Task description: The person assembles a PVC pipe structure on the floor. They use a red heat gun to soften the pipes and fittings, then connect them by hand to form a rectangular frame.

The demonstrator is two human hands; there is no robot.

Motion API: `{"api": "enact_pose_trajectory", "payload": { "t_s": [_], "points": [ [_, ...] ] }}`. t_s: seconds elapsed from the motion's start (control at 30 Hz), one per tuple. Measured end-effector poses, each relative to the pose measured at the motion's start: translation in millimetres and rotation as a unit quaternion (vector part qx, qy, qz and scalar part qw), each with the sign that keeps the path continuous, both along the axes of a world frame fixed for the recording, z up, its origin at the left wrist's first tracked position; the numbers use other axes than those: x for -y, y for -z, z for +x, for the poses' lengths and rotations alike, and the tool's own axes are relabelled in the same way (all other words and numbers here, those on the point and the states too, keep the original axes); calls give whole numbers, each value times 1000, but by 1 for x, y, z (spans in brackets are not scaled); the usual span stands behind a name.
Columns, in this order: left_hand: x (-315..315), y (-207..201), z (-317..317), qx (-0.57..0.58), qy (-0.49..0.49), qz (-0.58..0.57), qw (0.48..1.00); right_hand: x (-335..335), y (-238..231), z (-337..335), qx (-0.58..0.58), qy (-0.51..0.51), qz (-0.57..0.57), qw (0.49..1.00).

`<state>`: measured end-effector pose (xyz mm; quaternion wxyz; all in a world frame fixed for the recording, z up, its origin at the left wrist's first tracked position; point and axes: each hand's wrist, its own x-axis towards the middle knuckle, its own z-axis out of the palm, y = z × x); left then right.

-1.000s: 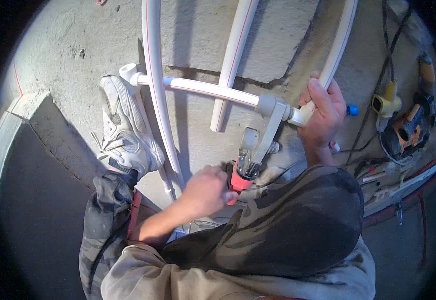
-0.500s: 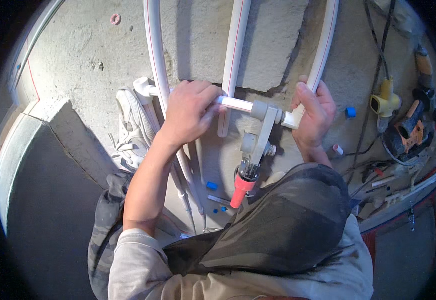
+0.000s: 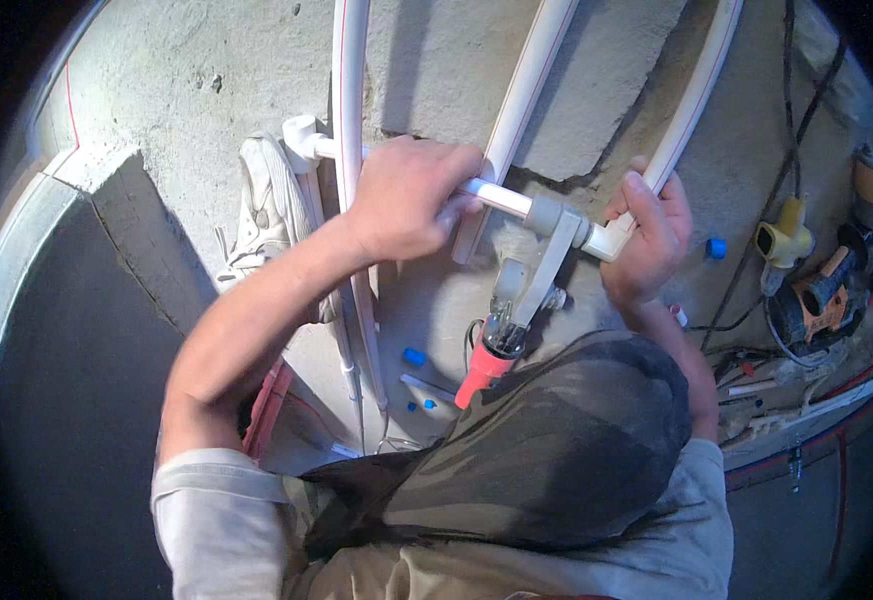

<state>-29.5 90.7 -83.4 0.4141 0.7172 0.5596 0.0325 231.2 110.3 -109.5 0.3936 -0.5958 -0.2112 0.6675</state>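
My left hand [image 3: 411,195] is wrapped round a short white plastic pipe [image 3: 499,197]. The pipe's right end sits in a grey socket of a pipe fusion welder [image 3: 546,265]. A white tee fitting [image 3: 302,136] shows beyond my hand at the other end. Against the opposite side of the heating plate sits a white elbow fitting [image 3: 610,238]. My right hand [image 3: 653,240] grips the long white red-striped pipe [image 3: 694,105] just above the elbow. The welder's red handle [image 3: 483,373] points down beside my knee.
Two more striped pipes, a middle one [image 3: 531,80] and a left one [image 3: 350,70], run down from the top. A white shoe [image 3: 264,205] is at left. Blue caps [image 3: 414,357] lie on the floor. At right are a yellow connector [image 3: 784,235], an angle grinder [image 3: 824,295] and cables.
The view has shifted, so the pipes and welder appear further right. My left elbow has swung outward. Both hands keep their holds, and pipe and elbow remain on the welder.
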Motion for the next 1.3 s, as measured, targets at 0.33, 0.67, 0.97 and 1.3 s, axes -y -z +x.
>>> {"api": "enact_pose_trajectory", "payload": {
  "t_s": [0.33,0.67,0.97,1.3],
  "points": [
    [-6,-3,-6,65,34,-1,997,-3,-4,6,-29,-34,-8,999],
    [-3,0,0,67,20,17,997,-8,-9,2,-39,-51,-28,998],
    [-3,0,3,67,10,13,998,-10,-10,2,-36,-51,-38,997],
    [-3,0,3,53,19,10,998,-10,-8,3,-17,-66,-36,997]
  ]
}}
